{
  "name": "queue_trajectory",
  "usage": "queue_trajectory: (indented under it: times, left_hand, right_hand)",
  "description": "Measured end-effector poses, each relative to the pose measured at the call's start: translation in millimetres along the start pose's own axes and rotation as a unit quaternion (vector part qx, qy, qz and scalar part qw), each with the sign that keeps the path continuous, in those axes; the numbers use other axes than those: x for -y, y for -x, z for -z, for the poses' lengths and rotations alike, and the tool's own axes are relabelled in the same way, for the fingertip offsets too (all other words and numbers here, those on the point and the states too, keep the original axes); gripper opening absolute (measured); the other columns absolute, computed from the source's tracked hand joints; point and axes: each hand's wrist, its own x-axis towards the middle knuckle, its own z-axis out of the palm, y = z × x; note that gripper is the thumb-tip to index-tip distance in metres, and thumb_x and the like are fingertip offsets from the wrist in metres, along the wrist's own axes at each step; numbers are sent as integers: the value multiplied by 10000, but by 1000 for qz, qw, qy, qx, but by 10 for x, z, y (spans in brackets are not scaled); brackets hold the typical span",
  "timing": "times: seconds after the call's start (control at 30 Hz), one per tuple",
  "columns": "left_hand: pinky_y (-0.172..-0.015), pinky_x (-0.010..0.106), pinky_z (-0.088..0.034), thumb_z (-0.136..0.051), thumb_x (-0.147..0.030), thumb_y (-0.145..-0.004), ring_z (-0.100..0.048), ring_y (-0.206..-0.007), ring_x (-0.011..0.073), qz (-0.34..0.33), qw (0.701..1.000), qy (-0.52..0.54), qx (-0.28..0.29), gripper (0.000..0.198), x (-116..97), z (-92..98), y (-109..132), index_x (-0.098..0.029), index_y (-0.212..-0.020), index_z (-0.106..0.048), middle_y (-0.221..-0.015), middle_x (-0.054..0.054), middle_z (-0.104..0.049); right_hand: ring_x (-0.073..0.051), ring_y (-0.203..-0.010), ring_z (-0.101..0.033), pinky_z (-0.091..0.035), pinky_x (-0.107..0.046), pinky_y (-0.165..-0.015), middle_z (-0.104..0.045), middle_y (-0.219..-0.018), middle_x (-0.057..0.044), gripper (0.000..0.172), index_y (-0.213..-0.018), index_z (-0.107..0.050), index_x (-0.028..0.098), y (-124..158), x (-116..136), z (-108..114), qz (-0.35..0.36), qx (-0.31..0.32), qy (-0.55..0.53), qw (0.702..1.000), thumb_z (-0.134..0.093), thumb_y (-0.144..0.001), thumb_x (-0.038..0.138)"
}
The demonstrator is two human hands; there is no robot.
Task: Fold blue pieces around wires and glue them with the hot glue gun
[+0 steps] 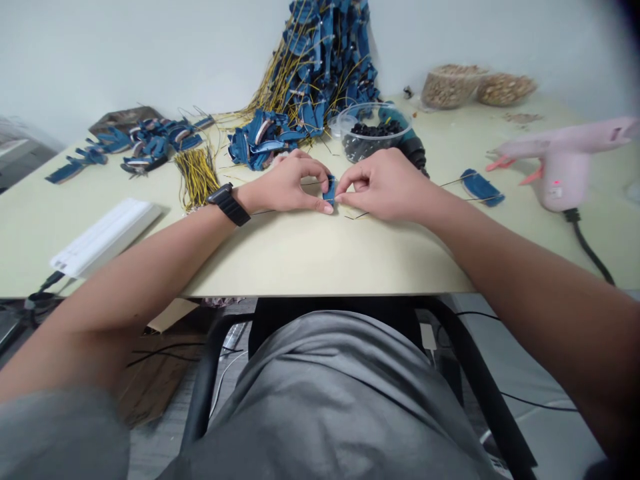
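L hand & R hand sit mid-table, fingertips pressed in, both pinching small blue pc, thin black wires running out each side. Just R, loose blue pc; farther R, glue gun. Far: tub of black bits, yellow wire bunch to L, big heap of blue pcs w/ yellow wires. Many look done; amount left unclear.

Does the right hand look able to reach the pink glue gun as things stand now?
Probably yes. Only a flat blue piece lies between the right hand and the pink glue gun, and it is low, so the way looks free.
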Motion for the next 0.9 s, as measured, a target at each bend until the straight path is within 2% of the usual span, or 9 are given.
queue_trajectory:
  times: [0.37, 0.53, 0.7, 0.9]
  left_hand:
    - [-1512, 741, -358, -1015, -1061, -798, -643, -1684, 517, 4, 1000, 2, 2, 813, -20, 17, 24, -313, -1106, -934, -1533, 121, -950]
    - [-1522, 736, -395, -932, -888, -981, -672, -1683, 503, 12, 1000, 24, -5, 584, -45, 28, 40, -316, -1096, -962, -1531, 110, -949]
    - [-1535, 776, -358, -968, -704, -961, -663, -1697, 506, 15, 1000, 16, -9, 399, -68, 24, 42, -328, -1094, -975, -1521, 90, -958]
    - [-1546, 798, -319, -953, -702, -963, -662, -1699, 514, 16, 1000, 19, -2, 400, -89, 34, 45, -325, -1092, -982, -1532, 93, -962]
  right_hand:
    - [-223, -830, -638, -469, -424, -864, -750, -845, -37, 198, -1116, -1037, 226, 12, 7, -14, 15, 6, 13, 1000, -844, -1069, 233]
    - [-232, -813, -654, -473, -423, -861, -711, -768, -21, 198, -1081, -1042, 253, 29, -2, -23, 31, -3, 8, 999, -849, -1080, 207]
    - [-236, -821, -658, -461, -419, -868, -690, -743, -17, 180, -1065, -1035, 250, 43, 5, -37, 37, -4, 8, 999, -857, -1087, 230]
    - [-241, -793, -642, -450, -427, -861, -701, -725, -25, 191, -1094, -1045, 252, 38, -8, -56, 42, -2, 38, 998, -870, -1131, 318]
